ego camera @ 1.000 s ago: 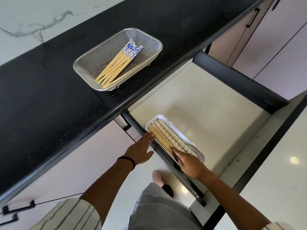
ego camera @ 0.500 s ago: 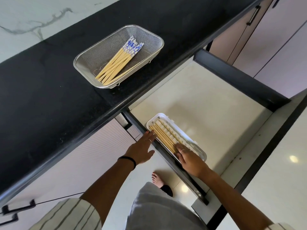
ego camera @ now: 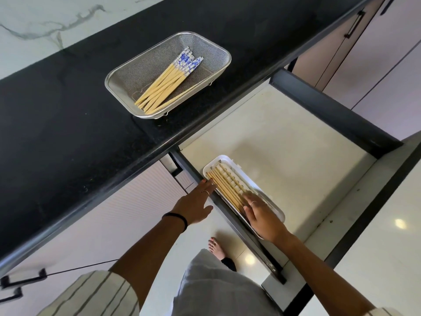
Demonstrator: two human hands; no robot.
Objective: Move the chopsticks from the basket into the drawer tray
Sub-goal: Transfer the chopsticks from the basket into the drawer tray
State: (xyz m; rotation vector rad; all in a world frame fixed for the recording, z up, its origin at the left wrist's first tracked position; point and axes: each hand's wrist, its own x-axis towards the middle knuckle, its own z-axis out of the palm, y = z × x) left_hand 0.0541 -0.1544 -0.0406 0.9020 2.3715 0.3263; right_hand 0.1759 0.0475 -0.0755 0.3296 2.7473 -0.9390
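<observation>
Fingers point(ego camera: 249, 198) of the right hand point(ego camera: 262, 215) now lie flat and straight on the chopsticks in the tray point(ego camera: 276, 209), reaching farther up them than half a second ago, when they were just at the near ends. Left of it, the left hand point(ego camera: 196, 204) stays spread flat with its fingertips on the drawer's dark edge point(ego camera: 239, 222), holding nothing. Under the right hand, about six plain bamboo sticks point(ego camera: 224, 187) lie side by side in the one white ribbed tray. Farther off, up on the black counter point(ego camera: 68, 124), one mesh basket point(ego camera: 218, 53) holds roughly eight more chopsticks point(ego camera: 168, 84), pale yellow with blue-and-white patterned tops, loosely bunched.
</observation>
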